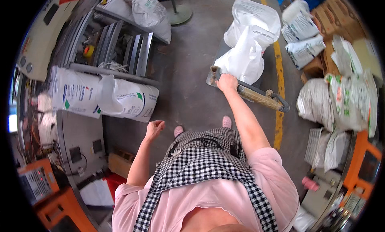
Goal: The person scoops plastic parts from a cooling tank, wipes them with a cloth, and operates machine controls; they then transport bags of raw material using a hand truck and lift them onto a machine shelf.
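Note:
My right hand point(227, 83) is wrapped round the left end of a trolley handle point(256, 97), a bar covered in worn tan wrapping with a dark end at the right. Beyond the handle, white sacks ride on the trolley: a nearer sack point(242, 62) with a creased top, and another sack point(250, 19) behind it. My left hand point(155, 129) hangs beside my apron with its fingers curled and nothing visible in it. Closest to that hand is a large printed white sack point(134, 99), lying beside a second white sack point(78, 91).
A metal frame point(116, 47) stands at the left, with a round stand base point(179, 14) past it. A yellow floor line point(279, 83) runs right of the trolley. Sacks point(317, 101), cardboard boxes point(337, 15) and a white crate point(313, 145) line the right side. Orange machines point(66, 210) flank me.

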